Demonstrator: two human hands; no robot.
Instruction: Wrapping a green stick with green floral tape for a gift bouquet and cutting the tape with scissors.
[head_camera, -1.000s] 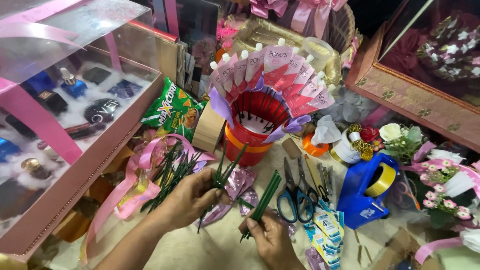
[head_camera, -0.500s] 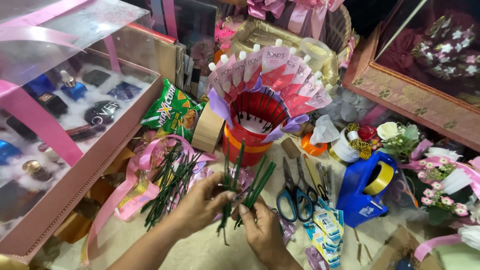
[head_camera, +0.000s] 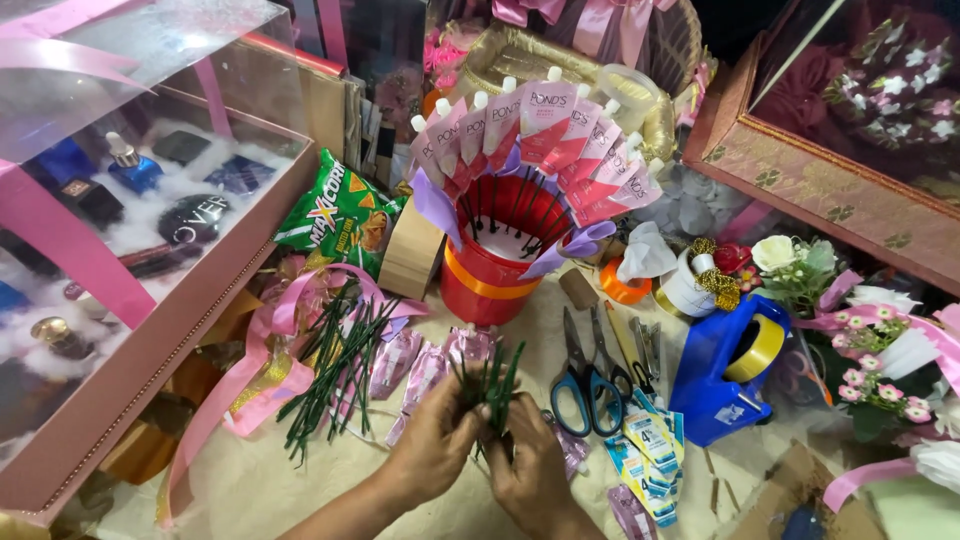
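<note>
My left hand (head_camera: 432, 448) and my right hand (head_camera: 533, 468) meet near the bottom middle, both closed around a small bundle of green sticks (head_camera: 490, 383) that points up between them. Just beyond stands a red bucket (head_camera: 490, 275) ringed with pink tubes (head_camera: 545, 122) on sticks. More green sticks (head_camera: 335, 373) lie loose to the left, beside several pink sachets (head_camera: 420, 375) on the cloth.
Blue-handled scissors (head_camera: 580, 385) and a blue tape dispenser (head_camera: 725, 370) lie to the right, with small sachets (head_camera: 645, 450) near them. A pink display box (head_camera: 130, 330) fills the left. A green snack bag (head_camera: 335, 215), a tape roll (head_camera: 412, 250), pink ribbon (head_camera: 250, 365) and flowers (head_camera: 850, 330) surround the spot.
My right hand brought its green sticks over to the left hand's; both hands now grip one upright bundle together, closer to me.
</note>
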